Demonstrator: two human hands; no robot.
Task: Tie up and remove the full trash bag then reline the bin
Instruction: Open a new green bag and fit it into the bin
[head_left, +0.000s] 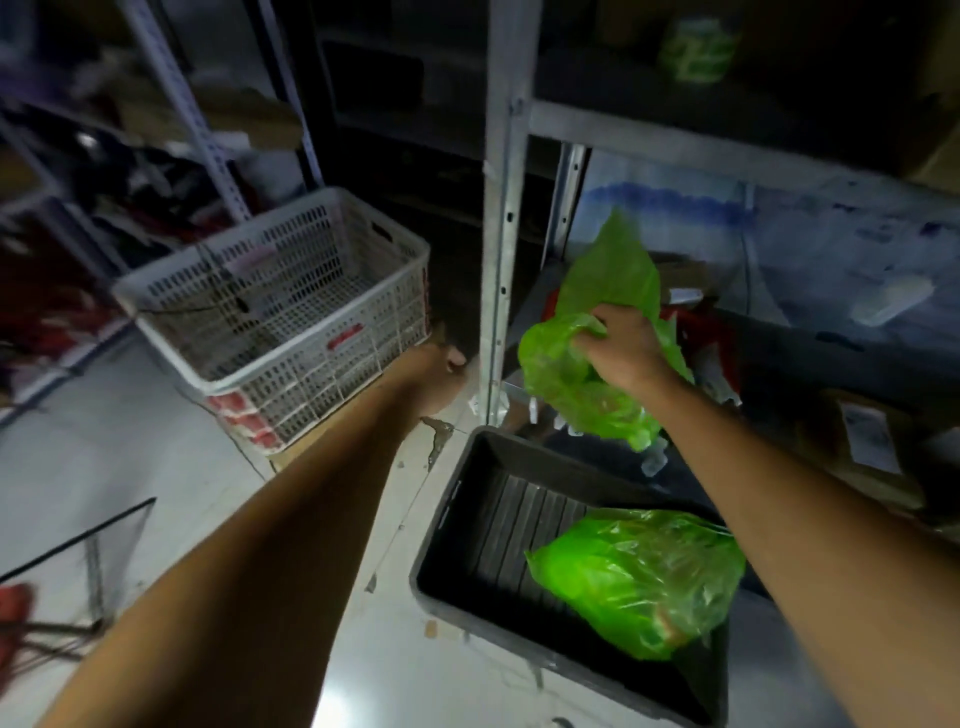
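The right hand (621, 347) is closed around a crumpled green bag (587, 364) above the far edge of the black bin (452, 519), while a filled green bag (639, 577) lies inside the bin. The left hand (436, 376) reaches toward the metal shelf post (501, 260); I cannot tell if it is spread or curled. The thin plastic may catch on the shelf and tear, or unfold over the bag that is inside.

No readable text anywhere. Red label on the white perforated plastic basket (291, 312): too blurred to make out. White paper slip on the brown cardboard box (870, 441), far right: print too small and soft. Nothing else lettered.
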